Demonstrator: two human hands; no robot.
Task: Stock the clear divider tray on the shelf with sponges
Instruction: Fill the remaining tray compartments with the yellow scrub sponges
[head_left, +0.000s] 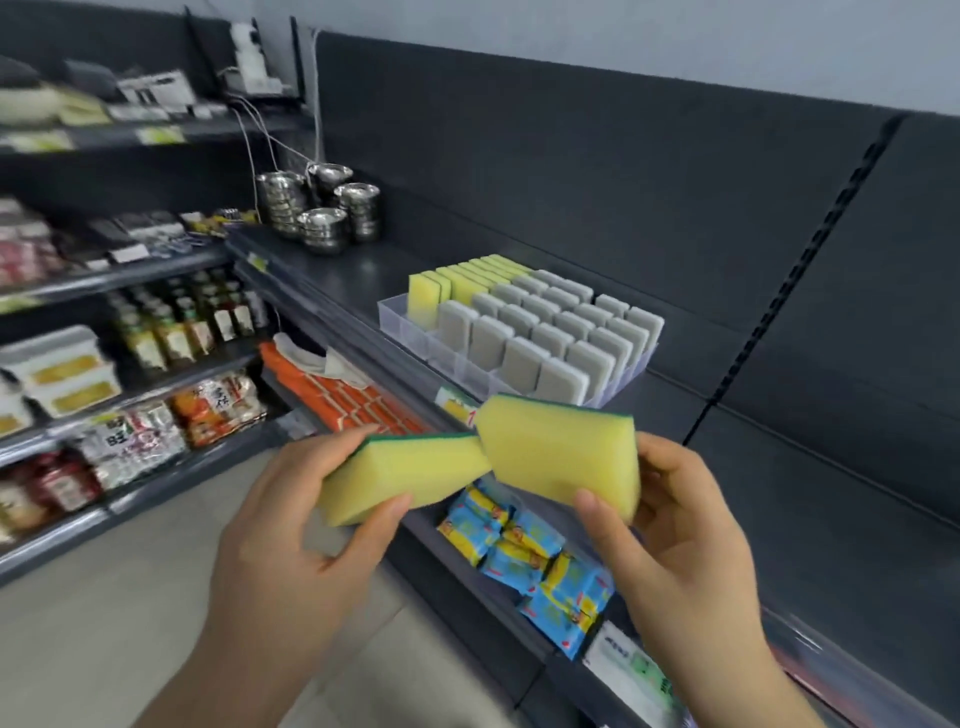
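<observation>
The clear divider tray (395, 318) sits on the dark shelf (358, 275), filled with several upright grey sponges (550, 338) and a row of yellow sponges (457, 283) along its far left side. In front of and below the tray, my left hand (291, 535) grips a yellow sponge with a green scouring side (400, 475). My right hand (680, 530) holds a second yellow-and-green sponge (561, 452). The two sponges touch at their inner corners.
Stacked steel bowls (322, 213) stand at the shelf's far left end. Below are orange packs (343, 395), blue-and-yellow packets (530, 556) and a price label (457, 402). Another shelving unit with jars and packets (156, 332) runs along the left; beige floor (104, 597) lies between.
</observation>
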